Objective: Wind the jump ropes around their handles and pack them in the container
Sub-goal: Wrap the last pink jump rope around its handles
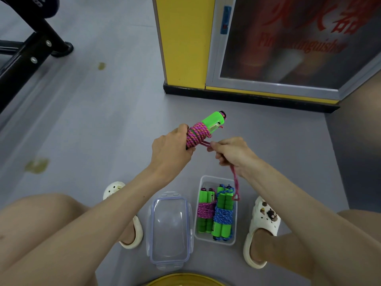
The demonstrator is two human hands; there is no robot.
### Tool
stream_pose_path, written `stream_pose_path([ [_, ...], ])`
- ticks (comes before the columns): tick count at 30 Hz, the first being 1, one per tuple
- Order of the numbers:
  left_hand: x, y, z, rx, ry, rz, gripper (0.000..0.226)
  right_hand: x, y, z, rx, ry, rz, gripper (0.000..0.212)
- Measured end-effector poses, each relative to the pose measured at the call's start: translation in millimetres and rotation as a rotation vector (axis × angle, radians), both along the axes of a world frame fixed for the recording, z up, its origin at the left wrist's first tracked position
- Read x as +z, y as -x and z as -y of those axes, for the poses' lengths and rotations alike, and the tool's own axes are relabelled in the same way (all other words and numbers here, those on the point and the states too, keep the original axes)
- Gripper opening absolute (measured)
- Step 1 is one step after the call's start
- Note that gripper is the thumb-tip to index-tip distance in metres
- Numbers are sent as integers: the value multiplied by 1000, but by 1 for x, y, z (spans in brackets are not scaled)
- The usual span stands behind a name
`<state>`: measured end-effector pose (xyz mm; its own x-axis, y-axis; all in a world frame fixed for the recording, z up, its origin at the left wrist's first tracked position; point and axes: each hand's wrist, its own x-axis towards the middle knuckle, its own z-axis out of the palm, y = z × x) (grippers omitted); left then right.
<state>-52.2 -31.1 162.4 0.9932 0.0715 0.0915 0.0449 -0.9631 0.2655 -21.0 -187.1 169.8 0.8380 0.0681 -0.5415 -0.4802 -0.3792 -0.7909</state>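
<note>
While the left hand (169, 150) curls its fingers round the green handles (212, 120), held above the floor (103, 124) and part-wound in pink rope (198, 135), the right hand (233, 153) pinches the loose rope tail. Below, the open container (218, 177) on the floor holds two wound ropes (223, 215), with its lid (169, 230) just beside.

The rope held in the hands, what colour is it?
The rope is pink with orange flecks; head view.
</note>
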Motion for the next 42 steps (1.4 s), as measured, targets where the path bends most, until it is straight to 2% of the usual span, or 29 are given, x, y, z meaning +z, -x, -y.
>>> stream_pose_path([
  [1,0,1,0,-10,-16,8,44,3,1,-1,-70,-113,-106,24],
  [3,0,3,1,-34,-50,42,42,5,2,-4,-52,-193,-234,31],
  [8,0,5,1,-109,-162,130,41,10,-1,-3,-23,-419,-385,36],
  [13,-4,6,1,-90,-370,214,53,12,1,-3,82,-513,-382,25],
  [16,-7,11,7,-156,-513,291,49,9,3,-6,73,-484,-348,36],
  [19,-15,12,7,-196,-539,414,51,5,4,-8,-48,-457,-306,43],
  [21,-21,10,7,-233,-481,456,48,5,3,-7,-84,-420,-234,41],
  [22,-25,7,6,-261,-429,445,45,5,2,-5,-79,-385,-187,39],
  [24,-24,3,4,-297,-262,367,56,6,-1,-1,-49,-307,-109,38],
  [26,-11,3,2,-269,-6,207,64,6,-5,4,-11,-254,-66,38],
  [28,3,1,-1,-138,331,-38,60,7,-7,8,38,-244,-62,36],
  [31,13,-4,-10,73,966,-390,59,7,-5,12,120,-340,-106,36],
  [33,18,-2,-15,107,1270,-622,59,7,-3,13,179,-417,-141,36],
  [34,18,1,-16,91,1342,-694,58,7,-2,13,205,-433,-150,36],
  [36,19,6,-16,101,1396,-702,57,9,-2,12,229,-404,-152,38],
  [38,18,3,-18,152,1309,-597,55,7,-2,9,210,-312,-151,40],
  [42,9,-1,-21,24,592,-281,53,2,0,3,185,-167,-191,36],
])
